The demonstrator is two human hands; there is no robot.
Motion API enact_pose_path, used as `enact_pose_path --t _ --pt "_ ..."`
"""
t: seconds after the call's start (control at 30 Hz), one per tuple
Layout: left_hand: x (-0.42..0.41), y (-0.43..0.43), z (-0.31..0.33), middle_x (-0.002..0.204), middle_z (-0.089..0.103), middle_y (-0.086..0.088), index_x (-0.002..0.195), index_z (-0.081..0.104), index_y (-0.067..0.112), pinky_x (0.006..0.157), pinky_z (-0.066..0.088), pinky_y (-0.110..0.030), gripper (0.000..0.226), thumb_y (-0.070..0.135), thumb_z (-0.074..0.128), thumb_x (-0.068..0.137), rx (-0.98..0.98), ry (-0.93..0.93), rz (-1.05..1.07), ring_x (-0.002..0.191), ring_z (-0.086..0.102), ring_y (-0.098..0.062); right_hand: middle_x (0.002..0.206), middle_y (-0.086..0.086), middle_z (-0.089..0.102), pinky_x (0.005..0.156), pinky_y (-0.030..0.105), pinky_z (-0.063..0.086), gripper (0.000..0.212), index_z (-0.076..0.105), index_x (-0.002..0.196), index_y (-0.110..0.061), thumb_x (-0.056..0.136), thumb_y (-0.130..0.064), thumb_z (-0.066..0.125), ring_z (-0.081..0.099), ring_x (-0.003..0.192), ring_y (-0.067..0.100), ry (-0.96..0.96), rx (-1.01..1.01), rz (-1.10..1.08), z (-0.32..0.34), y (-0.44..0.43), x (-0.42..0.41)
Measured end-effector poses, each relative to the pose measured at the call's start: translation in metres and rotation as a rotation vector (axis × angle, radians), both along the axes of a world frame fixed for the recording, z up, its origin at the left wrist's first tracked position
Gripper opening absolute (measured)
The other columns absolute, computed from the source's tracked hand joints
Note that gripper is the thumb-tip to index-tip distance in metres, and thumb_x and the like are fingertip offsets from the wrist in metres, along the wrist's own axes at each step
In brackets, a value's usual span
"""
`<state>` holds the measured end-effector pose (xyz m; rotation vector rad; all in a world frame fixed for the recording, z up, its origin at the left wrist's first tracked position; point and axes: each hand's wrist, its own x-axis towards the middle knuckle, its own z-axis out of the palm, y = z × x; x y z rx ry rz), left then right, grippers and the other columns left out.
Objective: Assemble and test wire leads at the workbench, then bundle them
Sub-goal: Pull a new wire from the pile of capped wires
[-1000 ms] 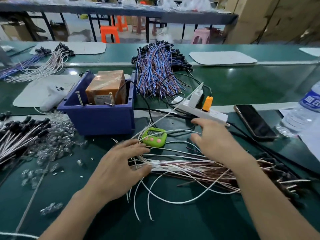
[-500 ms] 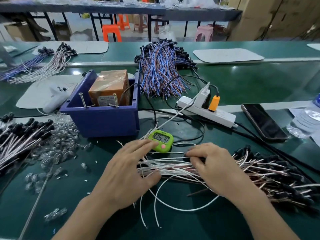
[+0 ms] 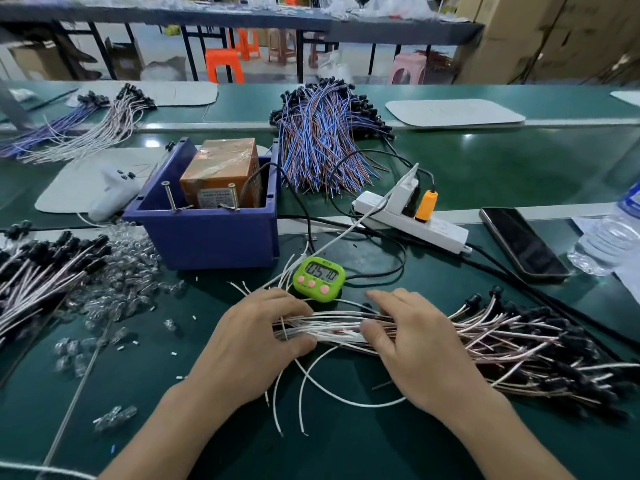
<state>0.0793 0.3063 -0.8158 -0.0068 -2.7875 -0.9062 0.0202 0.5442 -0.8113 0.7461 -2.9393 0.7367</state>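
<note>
Gathering the wire leads [image 3: 336, 328] into one bundle on the desk [image 3: 346, 452], the left hand [image 3: 256, 344] and the right hand [image 3: 419, 348] are each closing round the strands, with thumbs on the near side and fingers [image 3: 294, 304] curling over the far side. Loose white wires [image 3: 363, 406] are arching out below the grip and are likely to slip free. The black-capped ends [image 3: 568, 344] are fanning rightward and may snag. The green timer [image 3: 319, 278] is lying just beyond the fingers, where a sweep could knock it. The bundle is running between both hands.
</note>
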Motion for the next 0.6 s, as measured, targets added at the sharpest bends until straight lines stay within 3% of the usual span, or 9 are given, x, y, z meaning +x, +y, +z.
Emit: enact_pose_path --t 0.07,0.17,0.3,0.4,0.53,0.6 --pt "0.000 0.000 0.000 0.103 0.058 0.039 0.113 0.076 0.039 0.087 0.030 0.004 0.040 0.041 0.087 0.075 0.007 0.004 0.015 0.111 0.048 0.017 0.090 -0.015 0.056 0.085 0.033 0.045 0.017 0.063 0.101 -0.033 0.099 -0.045 0.052 0.050 0.091 0.012 0.045 0.031 0.003 -0.002 -0.004 0.000" --pt "0.001 0.002 0.001 0.102 0.055 0.039 0.122 0.072 0.041 0.088 0.029 0.003 0.045 0.045 0.084 0.078 -0.014 0.010 0.010 0.110 0.048 0.015 0.077 -0.012 0.047 0.075 0.036 0.040 0.021 0.050 0.082 -0.028 0.102 -0.036 0.050 0.043 0.078 0.015 0.084 0.020 -0.022 -0.005 -0.010 -0.002" --pt "0.002 0.000 0.003 0.119 0.051 0.038 0.123 0.071 0.043 0.096 0.021 0.004 0.045 0.055 0.077 0.080 -0.011 0.009 -0.044 0.116 0.039 0.022 0.081 -0.009 0.046 0.075 0.036 0.036 0.021 0.049 0.082 -0.025 0.102 -0.031 0.047 0.041 0.080 0.019 0.160 0.021 -0.111 -0.008 -0.012 -0.001" --pt "0.004 0.000 0.005 0.119 0.056 0.035 0.121 0.074 0.041 0.101 0.028 -0.004 0.040 0.052 0.077 0.082 -0.032 0.011 -0.053 0.117 0.045 0.015 0.079 -0.008 0.047 0.073 0.038 0.039 0.019 0.047 0.082 -0.024 0.100 -0.028 0.045 0.045 0.077 0.022 0.183 0.037 -0.138 -0.009 -0.013 -0.001" --pt "0.006 -0.002 0.018 0.111 0.061 0.035 0.110 0.078 0.035 0.102 0.039 -0.014 0.025 0.035 0.078 0.085 0.096 0.270 0.021 0.114 0.057 0.006 0.077 -0.001 0.061 0.070 0.036 0.040 0.009 0.065 0.090 -0.018 0.097 -0.019 0.060 0.053 0.073 0.026 0.214 -0.042 -0.184 -0.009 -0.013 0.002" --pt "0.007 -0.006 0.029 0.106 0.069 0.028 0.104 0.080 0.034 0.098 0.044 -0.018 0.021 0.031 0.074 0.085 0.190 0.353 0.074 0.109 0.062 0.001 0.079 0.001 0.062 0.074 0.039 0.042 0.016 0.067 0.086 -0.015 0.098 -0.019 0.058 0.054 0.077 0.028 0.207 -0.004 -0.160 -0.007 -0.015 0.003"
